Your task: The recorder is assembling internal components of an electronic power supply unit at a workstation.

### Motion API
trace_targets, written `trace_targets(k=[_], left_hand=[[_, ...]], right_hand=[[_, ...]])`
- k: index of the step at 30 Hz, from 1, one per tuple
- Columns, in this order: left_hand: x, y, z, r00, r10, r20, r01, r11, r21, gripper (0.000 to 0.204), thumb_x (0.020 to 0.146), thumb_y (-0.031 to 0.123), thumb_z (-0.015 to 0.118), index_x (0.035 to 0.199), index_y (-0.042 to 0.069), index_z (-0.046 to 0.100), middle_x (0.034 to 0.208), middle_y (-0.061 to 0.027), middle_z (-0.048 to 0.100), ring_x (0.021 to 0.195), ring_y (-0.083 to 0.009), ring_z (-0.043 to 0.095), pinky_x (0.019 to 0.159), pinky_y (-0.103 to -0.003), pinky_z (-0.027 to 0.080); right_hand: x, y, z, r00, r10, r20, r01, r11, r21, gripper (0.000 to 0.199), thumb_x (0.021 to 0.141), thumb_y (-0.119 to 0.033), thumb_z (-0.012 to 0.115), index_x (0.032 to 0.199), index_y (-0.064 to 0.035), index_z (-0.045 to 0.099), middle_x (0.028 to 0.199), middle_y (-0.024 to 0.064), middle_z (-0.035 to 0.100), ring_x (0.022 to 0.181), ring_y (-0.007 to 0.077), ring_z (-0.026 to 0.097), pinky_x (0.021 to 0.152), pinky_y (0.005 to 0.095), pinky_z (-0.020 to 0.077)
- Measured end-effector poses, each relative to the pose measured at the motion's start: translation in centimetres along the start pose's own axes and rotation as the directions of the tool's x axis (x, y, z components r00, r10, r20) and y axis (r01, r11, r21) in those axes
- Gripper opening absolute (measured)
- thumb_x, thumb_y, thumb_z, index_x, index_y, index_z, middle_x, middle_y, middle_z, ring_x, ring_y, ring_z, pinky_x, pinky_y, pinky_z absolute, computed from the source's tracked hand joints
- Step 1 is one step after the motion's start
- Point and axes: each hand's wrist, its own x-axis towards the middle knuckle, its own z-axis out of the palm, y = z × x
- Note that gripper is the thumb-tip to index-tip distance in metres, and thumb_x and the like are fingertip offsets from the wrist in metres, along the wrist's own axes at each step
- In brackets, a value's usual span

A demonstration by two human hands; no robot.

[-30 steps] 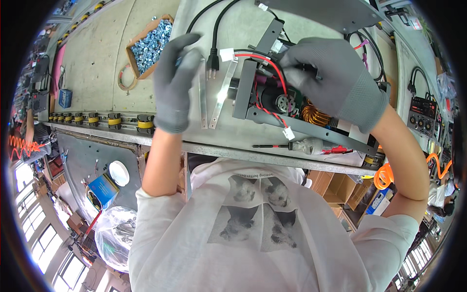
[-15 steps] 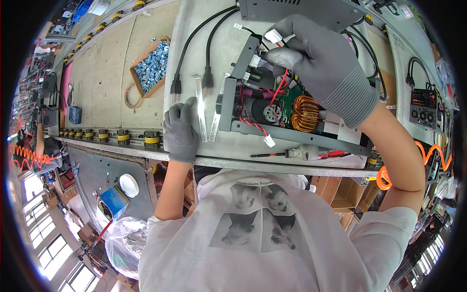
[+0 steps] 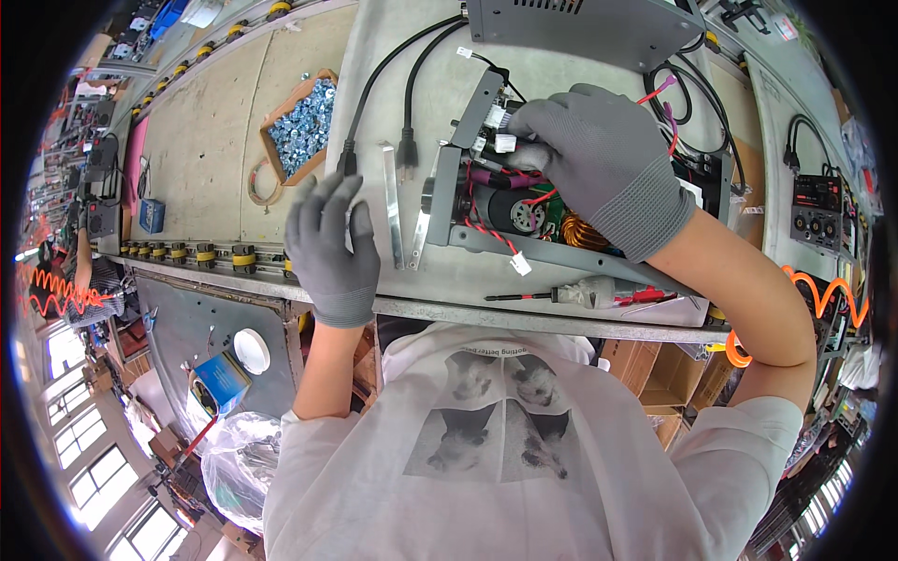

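Note:
My right hand, in a grey glove, reaches into an open grey metal chassis. Its thumb and index finger pinch close behind a white wire connector at the chassis's left end; the palm hides part of the wiring and the copper coil. A second white connector on twisted red and black wires hangs over the front rail. My left hand, also gloved, is raised over the table edge, fingers spread and holding nothing. Right of it lie two metal strips and black power plugs.
A cardboard tray of shiny screws sits at the left, by a tape ring. A screwdriver lies along the front edge. Behind the chassis stands a grey cover, with coiled black cables beside it.
My right hand has come down toward me, bringing the white connector lower, to the chassis's left end. My left hand has lifted off the tabletop, moved left and spread its fingers.

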Motion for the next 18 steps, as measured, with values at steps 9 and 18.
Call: trace_targets(k=[9,18], left_hand=[[4.3,6.3,-0.9,0.990,0.121,0.065,-0.036,0.685,-0.727,0.054,0.099,0.036,0.053,0.131,-0.008,0.052,0.126,-0.0263,0.056,0.120,-0.0410,0.053,0.104,-0.044,0.040],[3.3,7.7,1.3,0.984,-0.070,0.163,0.177,0.464,-0.868,0.056,0.093,0.021,0.047,0.141,-0.007,0.040,0.123,-0.0200,0.055,0.091,-0.0161,0.060,0.081,-0.029,0.051]], right_hand=[[1.2,0.0,0.8,0.964,0.048,0.261,-0.069,0.995,0.071,0.011,0.071,-0.013,0.075,0.071,-0.0072,0.065,0.069,0.0091,0.062,0.070,0.0300,0.063,0.064,0.0431,0.0496],[2.0,0.3,1.4,0.945,0.049,0.324,-0.077,0.994,0.074,0.008,0.074,-0.016,0.074,0.074,-0.0082,0.072,0.068,0.0115,0.067,0.066,0.0301,0.067,0.064,0.0391,0.0531]])
